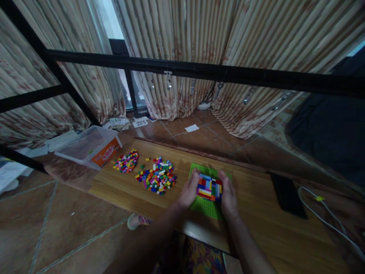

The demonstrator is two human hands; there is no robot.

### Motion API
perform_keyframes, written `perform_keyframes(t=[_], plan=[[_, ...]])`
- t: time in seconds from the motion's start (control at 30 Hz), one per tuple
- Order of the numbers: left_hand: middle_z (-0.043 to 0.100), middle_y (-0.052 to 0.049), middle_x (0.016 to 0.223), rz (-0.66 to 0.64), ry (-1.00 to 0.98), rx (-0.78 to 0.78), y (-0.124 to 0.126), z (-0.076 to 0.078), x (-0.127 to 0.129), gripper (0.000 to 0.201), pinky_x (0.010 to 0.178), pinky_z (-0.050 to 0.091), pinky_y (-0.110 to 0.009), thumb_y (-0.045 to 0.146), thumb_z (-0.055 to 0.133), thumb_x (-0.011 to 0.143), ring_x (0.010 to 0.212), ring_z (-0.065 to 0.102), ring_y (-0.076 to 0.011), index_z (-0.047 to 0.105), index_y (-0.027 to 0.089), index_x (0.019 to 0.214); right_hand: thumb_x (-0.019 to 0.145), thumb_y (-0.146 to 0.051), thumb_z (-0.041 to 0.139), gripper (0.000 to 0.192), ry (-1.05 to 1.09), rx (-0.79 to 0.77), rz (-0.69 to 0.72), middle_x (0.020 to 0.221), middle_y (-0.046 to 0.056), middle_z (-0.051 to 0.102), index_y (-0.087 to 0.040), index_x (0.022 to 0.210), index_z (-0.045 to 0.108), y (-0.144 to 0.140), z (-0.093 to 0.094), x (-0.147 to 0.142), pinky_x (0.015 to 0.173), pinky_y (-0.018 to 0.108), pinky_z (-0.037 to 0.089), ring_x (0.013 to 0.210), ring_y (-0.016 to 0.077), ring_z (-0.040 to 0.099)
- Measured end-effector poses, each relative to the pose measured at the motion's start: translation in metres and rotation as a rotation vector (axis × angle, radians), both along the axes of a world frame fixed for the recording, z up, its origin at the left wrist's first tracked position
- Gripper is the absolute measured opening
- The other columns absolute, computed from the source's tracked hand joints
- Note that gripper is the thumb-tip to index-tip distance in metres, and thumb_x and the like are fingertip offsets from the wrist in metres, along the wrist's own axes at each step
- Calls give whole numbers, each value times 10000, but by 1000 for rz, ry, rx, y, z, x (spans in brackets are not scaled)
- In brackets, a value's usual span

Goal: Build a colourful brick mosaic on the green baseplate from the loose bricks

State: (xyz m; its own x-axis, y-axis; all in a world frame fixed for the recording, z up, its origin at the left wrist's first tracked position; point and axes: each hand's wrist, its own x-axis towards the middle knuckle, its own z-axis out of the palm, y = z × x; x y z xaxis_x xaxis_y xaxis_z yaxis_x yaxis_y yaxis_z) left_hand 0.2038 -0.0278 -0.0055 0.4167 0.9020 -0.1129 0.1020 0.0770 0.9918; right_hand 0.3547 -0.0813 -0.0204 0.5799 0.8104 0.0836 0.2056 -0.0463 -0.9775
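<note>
A multicoloured block of joined toy bricks (209, 187) is on or just above a bright green studded baseplate (205, 209); I cannot tell whether it is pressed onto the studs. My left hand (189, 191) grips its left side, fingers along the edge. On the opposite side my right hand (228, 194) is closed around the right edge. Loose small bricks lie to the left in a large pile (161, 177) and a smaller pile (127, 161), with a few stray pieces between them.
A clear plastic tub (82, 146) with an orange label stands past the table's left end. At the right of the wooden table (256, 213) lie a black flat device (288, 195) and a white cable (321, 217). A black metal rail (199, 68) crosses in front of striped curtains.
</note>
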Motion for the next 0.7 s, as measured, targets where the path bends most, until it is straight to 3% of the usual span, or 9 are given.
perform_keyframes(t=[0.2,0.47,0.57,0.7], plan=[[227,-72,1552,22,-79,-34,-24,-1,9,738,1189,160,-368,623,269,896,1430,194,-200,207,186,1487,924,-608,262,630,61,32,80,1455,89,416,-217,1397,405,0,0,-10,1102,436,298,1339,226,385],[243,-80,1545,44,-86,-3,-27,1,6,730,1191,155,-394,618,326,884,1427,202,-225,250,195,1475,925,-606,235,643,39,-6,111,1433,95,445,-196,1380,431,1,3,-5,1102,419,300,1317,229,413],[308,-83,1519,113,-63,61,-37,9,-13,677,1184,184,-405,571,373,891,1406,260,-228,287,216,1461,924,-602,213,644,-4,-22,80,1392,98,491,-192,1358,455,1,1,0,1064,416,353,1280,236,458],[447,-83,1427,233,32,282,-41,14,-74,553,1138,286,-431,456,463,888,1326,391,-230,395,244,1394,851,-595,446,581,-211,-29,-111,1245,111,605,-188,1252,547,1,11,-2,972,423,423,1140,270,561]])
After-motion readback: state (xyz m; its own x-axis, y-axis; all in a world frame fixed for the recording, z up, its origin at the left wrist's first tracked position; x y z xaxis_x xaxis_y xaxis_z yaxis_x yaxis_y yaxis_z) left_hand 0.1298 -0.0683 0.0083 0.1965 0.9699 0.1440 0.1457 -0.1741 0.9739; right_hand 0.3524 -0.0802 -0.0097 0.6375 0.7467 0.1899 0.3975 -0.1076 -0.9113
